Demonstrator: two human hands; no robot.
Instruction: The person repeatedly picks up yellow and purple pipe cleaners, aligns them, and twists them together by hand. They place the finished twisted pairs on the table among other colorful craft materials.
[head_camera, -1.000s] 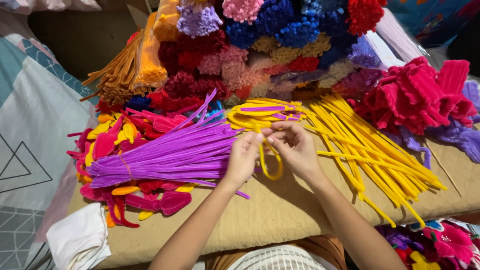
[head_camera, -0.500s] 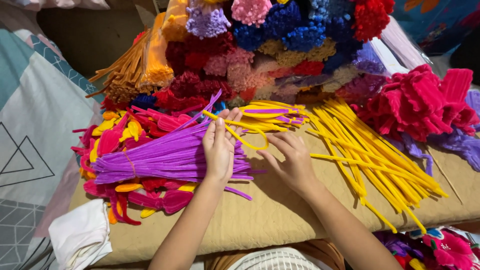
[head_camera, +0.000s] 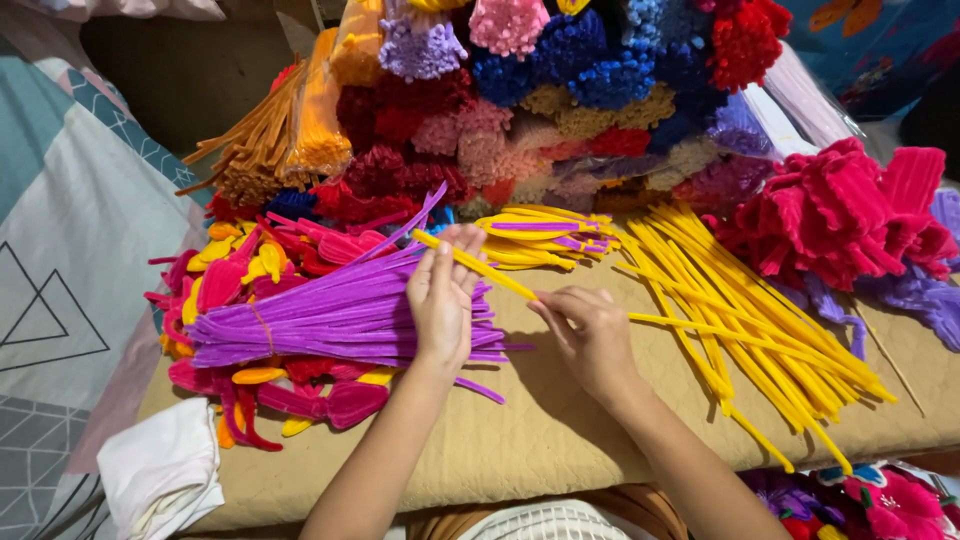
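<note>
— While both hands work at the middle of the board, what is stretched between them?

— One yellow pipe cleaner, held straight and slanting. Its upper end sits at the fingertips of the left hand, which pinch it near the tip; its lower end runs into the right hand, whose thumb and fingers are pressed together around it. It hangs just above the tan padded board.

— And what lies under the left hand?

— A bundle of purple pipe cleaners, tied near its left end and lying crosswise. The left palm hovers over or rests on its right end; I cannot tell which. Beneath and around that bundle are pink and yellow folded petal shapes.

— To the right?

— A loose spread of yellow pipe cleaners fans out beside the right hand, reaching the board's right edge. Just beyond the held stem lies a small heap of yellow looped pieces with a purple strand among them.

— Farther out?

— Magenta fuzzy pieces at the right, an orange bundle at the upper left, and a wall of mixed coloured bundles at the back. A white cloth lies at the lower left corner, against a patterned sheet.
</note>
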